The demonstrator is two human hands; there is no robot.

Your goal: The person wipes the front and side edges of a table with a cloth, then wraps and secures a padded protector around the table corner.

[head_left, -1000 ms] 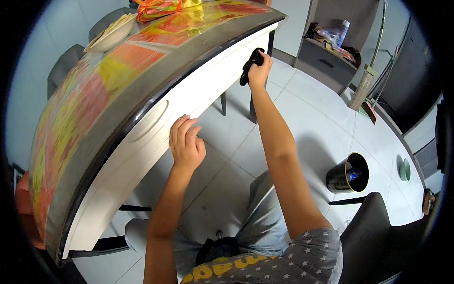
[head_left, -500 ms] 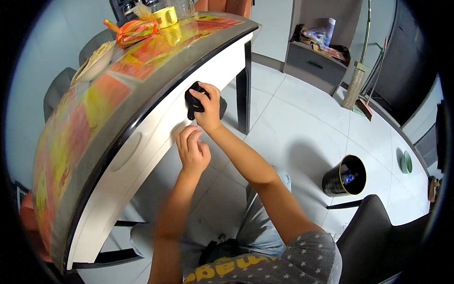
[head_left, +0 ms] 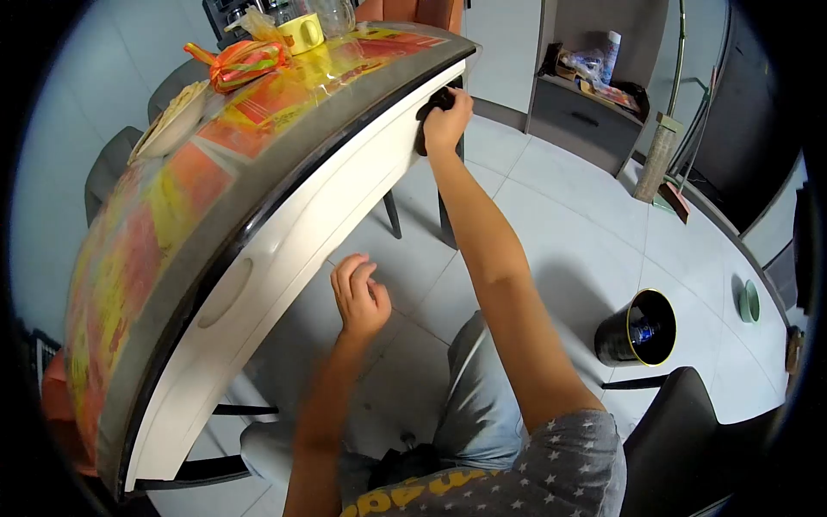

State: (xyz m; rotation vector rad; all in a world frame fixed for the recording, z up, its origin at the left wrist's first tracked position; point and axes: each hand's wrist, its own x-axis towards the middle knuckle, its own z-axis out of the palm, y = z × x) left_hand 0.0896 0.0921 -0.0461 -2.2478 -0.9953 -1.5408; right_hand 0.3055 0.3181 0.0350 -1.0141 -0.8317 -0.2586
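Black cloth (head_left: 433, 105), bunched, is in the R hand (head_left: 448, 127), against the white side panel (head_left: 297, 237) nr the far end of the worktop (head_left: 204, 228). R hand closed on it, arm stretched out. Nearest the camera: grey T-shirt (head_left: 560, 465) w/ white stars & yellow lettering, then light-blue jeans (head_left: 482, 422). L hand (head_left: 362, 297) holds nothing, part-open, fingers curled, just beside the panel's lower edge; can't tell if it touches. Panel has an oval recess (head_left: 226, 293), L of that hand.

Dark chair (head_left: 676, 431) at R, nr. A bit beyond it, on the pale tiled floor (head_left: 564, 202), black bin (head_left: 616, 334) w/ yellow rim, some blue item inside. Green bowl (head_left: 749, 302) also on floor, further R.

On worktop, patterned cover under clear sheet: white dish (head_left: 177, 127) w/ pale food, then knotted orange/green bag (head_left: 248, 66), yellow mug (head_left: 303, 34) just behind it, clear glass jug (head_left: 336, 15) beside mug. Orange chair (head_left: 415, 12) past the worktop's far end. Furthest, upper R: grey cabinet (head_left: 573, 129), plastic-wrapped bits & white bottle (head_left: 610, 56) on top; broom (head_left: 657, 159) standing nr it.
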